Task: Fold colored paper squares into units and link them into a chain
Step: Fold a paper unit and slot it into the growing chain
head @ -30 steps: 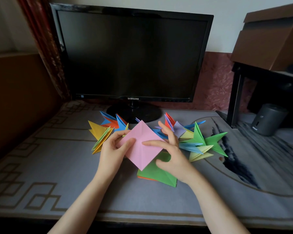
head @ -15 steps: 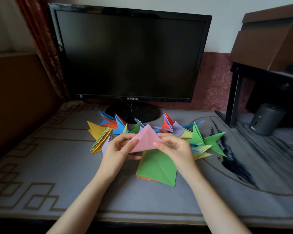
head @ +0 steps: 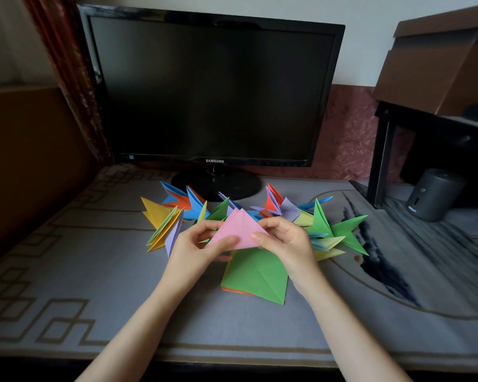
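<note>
Grey patterned desk mat [head: 94, 271], black Samsung monitor [head: 213, 86] at back, brown cardboard box [head: 439, 59] upper rt.

Head view: pink paper square [head: 238, 230] is held just above the mat betw. both hands. It's now collapsed to a triangle, apex pointing away; 1 s ago it was an open flat diamond. Left hand [head: 193, 252] pinches its lower left edge, thumb on top. Right hand [head: 287, 244] pinches the rt corner, fingers curled.

So fold is underway and unit isn't finished; crease prob. needs pressing next. Multicoloured chain of folded paper units [head: 320, 224] lies in an arc just behind the hands. Green paper square [head: 254, 274] tops a stack on the mat beneath them.
</note>
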